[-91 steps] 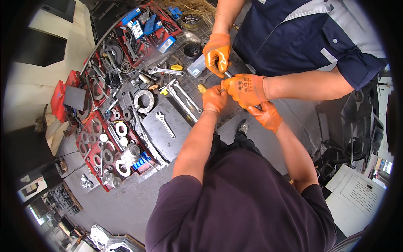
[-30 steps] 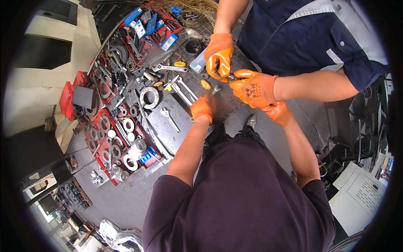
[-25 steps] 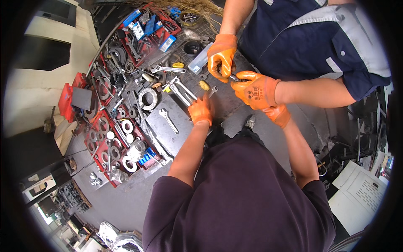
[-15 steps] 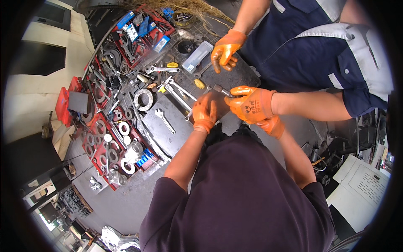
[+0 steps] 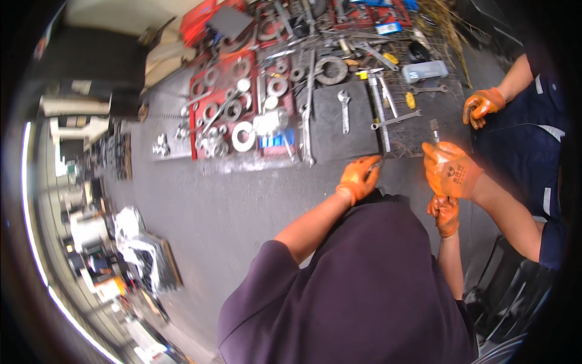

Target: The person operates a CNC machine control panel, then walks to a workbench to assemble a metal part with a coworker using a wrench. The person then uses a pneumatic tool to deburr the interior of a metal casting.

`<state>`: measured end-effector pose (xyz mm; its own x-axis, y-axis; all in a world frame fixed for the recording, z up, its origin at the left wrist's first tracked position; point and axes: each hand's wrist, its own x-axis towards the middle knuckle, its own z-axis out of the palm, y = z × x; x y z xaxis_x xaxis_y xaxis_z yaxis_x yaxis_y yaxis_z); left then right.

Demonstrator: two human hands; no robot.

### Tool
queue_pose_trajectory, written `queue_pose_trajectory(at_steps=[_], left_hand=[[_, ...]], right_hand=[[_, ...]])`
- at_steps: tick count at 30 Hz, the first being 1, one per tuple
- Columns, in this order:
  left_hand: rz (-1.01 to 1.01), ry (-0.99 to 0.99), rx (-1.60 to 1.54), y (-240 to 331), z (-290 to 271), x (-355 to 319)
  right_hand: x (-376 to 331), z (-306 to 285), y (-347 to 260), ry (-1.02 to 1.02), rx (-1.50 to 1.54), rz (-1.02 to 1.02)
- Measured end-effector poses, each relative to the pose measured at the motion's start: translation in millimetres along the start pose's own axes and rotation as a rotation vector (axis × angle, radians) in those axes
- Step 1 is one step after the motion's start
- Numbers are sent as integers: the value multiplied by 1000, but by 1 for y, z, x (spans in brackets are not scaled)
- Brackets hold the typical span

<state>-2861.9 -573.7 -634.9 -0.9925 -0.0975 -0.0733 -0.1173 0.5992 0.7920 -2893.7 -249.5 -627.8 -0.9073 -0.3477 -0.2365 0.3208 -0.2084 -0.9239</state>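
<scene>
Dark-headed metal tool [image 5: 434, 128] in a co-worker's gloved hand [image 5: 451, 170]

It juts out beyond that hand, with my right hand [image 5: 444, 215] just on the near side, fingers curled; I can't tell whether they grip anything. My left hand [image 5: 359, 179] has loosely bent fingers near the edge of the bench [image 5: 418, 134], their underside hidden. The tool should feel rigid and dense, slippery if oily, so I'd hold its bright shank below the head. The double-ended wrench [image 5: 396, 120] on the bench looks stiff too; its middle suits a grip.
</scene>
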Motion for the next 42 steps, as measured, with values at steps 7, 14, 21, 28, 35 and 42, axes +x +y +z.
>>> queue_pose_trajectory(at_steps=[7, 14, 21, 28, 35, 42], left_hand=[[-399, 476, 168, -80, -82, -123], [-639, 665, 35, -188, -156, -75], [-493, 566, -134, -227, -193, -17], [-415, 509, -72, -233, -212, -12], [-251, 540, 37, -281, -209, 0], [-327, 603, 123, -320, -211, 19]], right_hand=[[-1, -57, 69, 133, 113, 113], [14, -55, -53, 182, -477, -47], [-6, -72, -24, 617, -320, -533], [-84, -18, 113, 991, -68, -61], [-156, 26, 208, 702, -789, 472], [-186, 81, 202, 528, -734, 686]])
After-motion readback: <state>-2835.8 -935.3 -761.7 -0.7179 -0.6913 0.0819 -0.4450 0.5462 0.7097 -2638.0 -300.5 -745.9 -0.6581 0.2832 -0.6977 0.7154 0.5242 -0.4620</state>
